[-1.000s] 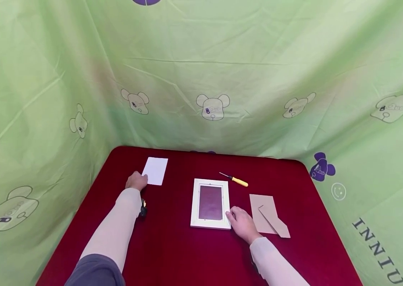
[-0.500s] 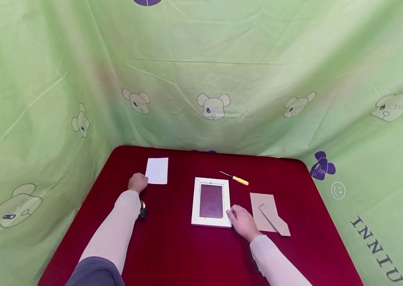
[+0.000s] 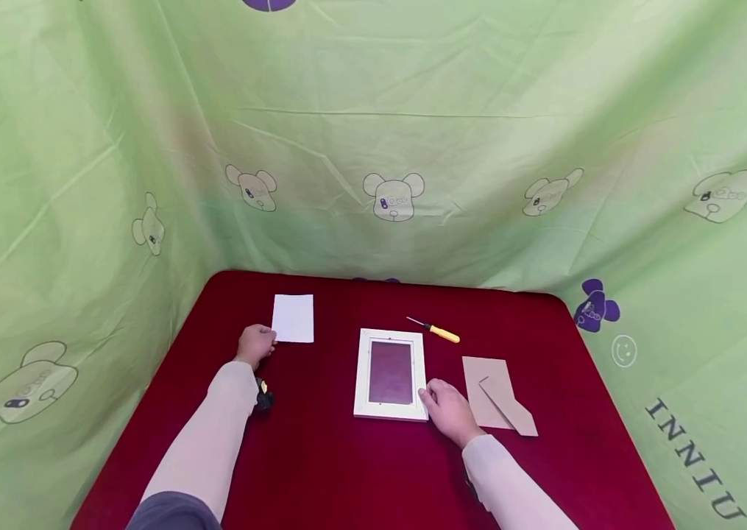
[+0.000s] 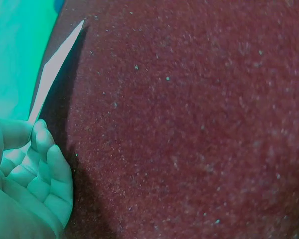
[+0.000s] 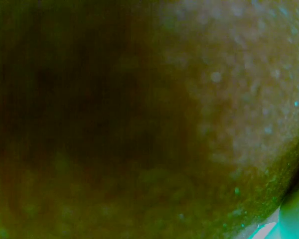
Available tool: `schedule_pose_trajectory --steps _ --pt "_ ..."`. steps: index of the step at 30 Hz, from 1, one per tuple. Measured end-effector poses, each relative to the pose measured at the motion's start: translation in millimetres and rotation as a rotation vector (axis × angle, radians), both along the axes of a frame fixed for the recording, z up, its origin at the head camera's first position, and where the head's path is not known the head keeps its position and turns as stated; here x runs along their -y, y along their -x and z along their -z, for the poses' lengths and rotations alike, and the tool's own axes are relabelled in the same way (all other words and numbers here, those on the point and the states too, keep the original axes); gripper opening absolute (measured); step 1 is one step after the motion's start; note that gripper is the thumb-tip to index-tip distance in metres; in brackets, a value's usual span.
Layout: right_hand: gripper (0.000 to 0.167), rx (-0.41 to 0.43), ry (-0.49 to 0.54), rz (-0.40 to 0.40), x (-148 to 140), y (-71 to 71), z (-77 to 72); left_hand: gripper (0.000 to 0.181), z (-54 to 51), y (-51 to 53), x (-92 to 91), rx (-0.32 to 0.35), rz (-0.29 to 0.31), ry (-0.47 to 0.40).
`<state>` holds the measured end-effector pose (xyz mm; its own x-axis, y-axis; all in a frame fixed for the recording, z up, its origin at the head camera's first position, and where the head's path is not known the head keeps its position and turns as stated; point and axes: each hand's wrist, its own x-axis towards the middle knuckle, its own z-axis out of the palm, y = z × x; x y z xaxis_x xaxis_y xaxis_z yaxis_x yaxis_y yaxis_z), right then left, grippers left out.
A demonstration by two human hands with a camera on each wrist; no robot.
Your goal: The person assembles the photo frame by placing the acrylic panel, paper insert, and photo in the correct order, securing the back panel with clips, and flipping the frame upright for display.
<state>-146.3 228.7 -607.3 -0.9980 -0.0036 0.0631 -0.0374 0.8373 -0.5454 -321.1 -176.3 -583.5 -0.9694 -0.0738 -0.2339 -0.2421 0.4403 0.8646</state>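
My left hand (image 3: 257,344) pinches the lower left corner of a white sheet of paper (image 3: 294,318) between thumb and fingers. In the left wrist view the paper (image 4: 55,69) appears nearly edge-on, held clear of the red cloth, above its shadow. At the middle of the table lies a white picture frame (image 3: 363,375) with a clear pane in its opening. My right hand (image 3: 449,412) holds the frame's lower right edge, thumb on top; its other fingers are partly hidden. The right wrist view is dark, showing mostly cloth and a sliver of the hand.
A screwdriver (image 3: 443,334) with a yellow handle lies behind the frame to the right. The brown backing board (image 3: 487,375) with its stand leg lies right of my right hand. A red cloth (image 3: 320,471) covers the table, and green printed curtains (image 3: 320,147) surround it.
My left hand has turned the paper slightly and shifted it a little to the right. The right hand and the picture frame have stayed in place.
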Motion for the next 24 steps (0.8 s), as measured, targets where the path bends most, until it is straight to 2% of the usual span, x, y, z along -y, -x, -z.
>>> schedule_pose_trajectory --steps 6,11,14,17,24 --pt "0.028 0.008 -0.005 -0.006 1 -0.3 1.0 0.026 4.9 -4.0 2.8 0.072 -0.057 -0.172" --pt "0.027 -0.016 0.000 -0.008 1 -1.6 1.3 0.026 3.9 -10.0 1.6 0.082 -0.074 -0.264" --pt "0.027 -0.021 -0.004 -0.001 1 -2.2 1.6 0.025 0.4 -14.8 -1.2 0.081 -0.070 -0.282" --pt "0.027 -0.015 -0.001 0.003 1 -2.1 1.6 0.025 -1.9 -18.4 -3.8 0.085 -0.090 -0.267" --pt "0.027 0.004 -0.008 0.007 0 -0.1 2.2 0.029 2.8 -22.9 -3.0 0.090 -0.102 -0.283"
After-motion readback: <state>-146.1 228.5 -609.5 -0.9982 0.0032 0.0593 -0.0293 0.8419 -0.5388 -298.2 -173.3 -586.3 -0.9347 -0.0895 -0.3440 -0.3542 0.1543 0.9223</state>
